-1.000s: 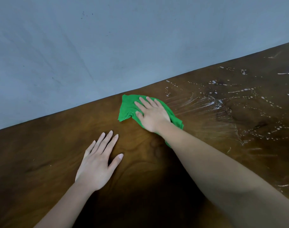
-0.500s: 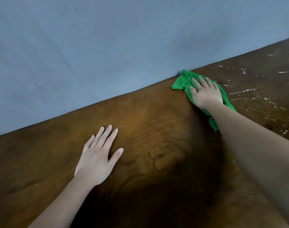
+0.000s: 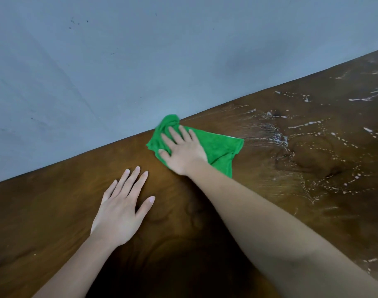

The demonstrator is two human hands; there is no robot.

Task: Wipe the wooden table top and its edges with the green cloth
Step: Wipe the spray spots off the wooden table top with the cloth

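Observation:
A green cloth [image 3: 221, 147] lies crumpled on the dark wooden table top [image 3: 54, 211], its far corner bunched against the table's far edge. My right hand [image 3: 181, 151] presses flat on the cloth, fingers spread and pointing toward the wall. Nearer to me and to the left, my left hand [image 3: 121, 209] rests palm down on the bare wood, fingers apart, holding nothing. White foamy droplets and wet streaks [image 3: 312, 134] cover the wood to the right of the cloth.
A grey-blue wall [image 3: 140, 61] meets the table's far edge, which runs diagonally from lower left to upper right. My dark shadow [image 3: 173, 265] falls on the near middle of the wood.
My right hand has dragged the cloth back leftward along the far edge, leaving fresh streaks to its right. The left hand has stayed flat on the wood.

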